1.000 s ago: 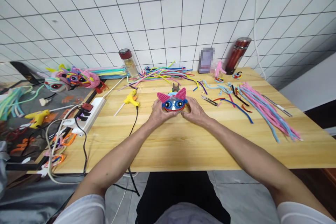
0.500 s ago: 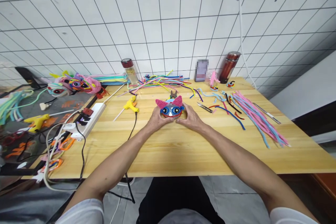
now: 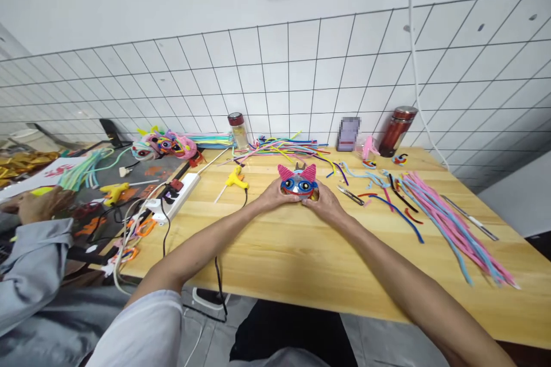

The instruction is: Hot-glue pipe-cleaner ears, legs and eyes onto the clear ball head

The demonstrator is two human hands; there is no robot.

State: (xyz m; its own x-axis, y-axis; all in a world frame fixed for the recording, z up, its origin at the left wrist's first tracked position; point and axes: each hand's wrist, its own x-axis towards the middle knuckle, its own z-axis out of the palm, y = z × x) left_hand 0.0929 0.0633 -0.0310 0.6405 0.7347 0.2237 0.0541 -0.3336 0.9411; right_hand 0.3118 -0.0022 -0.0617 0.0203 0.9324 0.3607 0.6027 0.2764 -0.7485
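Between my hands sits a small craft animal head (image 3: 298,186) of pipe cleaners, with pink ribbed ears, blue-ringed eyes and a red edge below. My left hand (image 3: 276,195) grips its left side, and my right hand (image 3: 324,204) curls round the right side. The thumbs meet near its lower front. Its back is hidden from me. Behind it, the tops of dark plier-like jaws (image 3: 300,167) show. Thread snips (image 3: 350,195) lie to the right of my right hand, and a yellow glue gun (image 3: 236,177) lies beyond my left.
Pink and blue pipe cleaners (image 3: 456,226) lie right, with more (image 3: 288,148) along the wall. A glass bottle (image 3: 238,133), a phone (image 3: 348,133) and a red flask (image 3: 398,132) stand behind. Left are a power strip (image 3: 183,195), finished heads (image 3: 166,145) and a co-worker's sleeve (image 3: 37,261).
My view has tilted up and swung left, bringing a wall socket and a co-worker's hand and sleeve into sight. Both my hands still hold the craft head.
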